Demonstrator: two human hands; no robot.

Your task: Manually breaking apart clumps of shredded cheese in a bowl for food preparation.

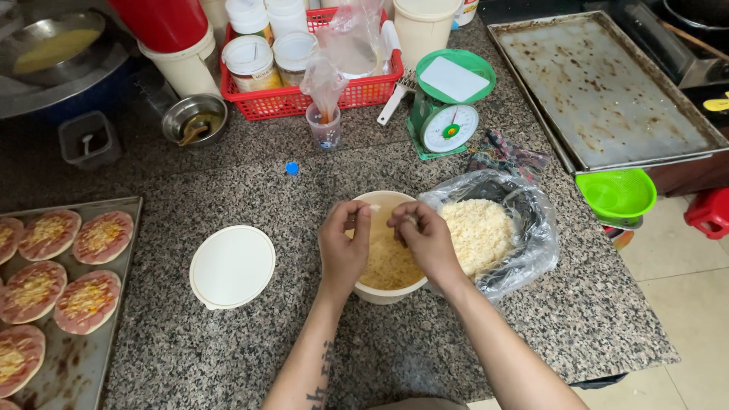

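While both forearms reach up from the lower edge of the frame, the left hand [342, 249] and right hand [427, 241] meet over a cream bowl [380, 292] of shredded cheese [389, 266] that stands on the speckled granite worktop [250, 357]. Left hand: knuckles toward the camera, fingers [351, 214] curled inward at the bowl's far rim; whether they pinch any cheese cannot be told, since the palm side is turned away. Right hand: fingers [402, 219] bent and drawn together, with a small pale shred between the tips — a light pinch, not a closed fist. The two hands lie close together, not clearly touching. A tattoo on the left forearm is partly cut off by the frame edge.

Just right of the bowl, touching it, a clear plastic bag [524, 228] lies open with a heap of the same shredded cheese inside. The bowl's round white lid [231, 266] rests flat on the worktop to the left, well apart from the hands. Further left, a metal tray [76, 364] carries small round pizza bases [87, 300] topped with sauce and cheese — its left part is out of frame. Behind the bowl stand a green kitchen scale [448, 102], a red basket [304, 99] of jars, and a large empty baking sheet [607, 91].
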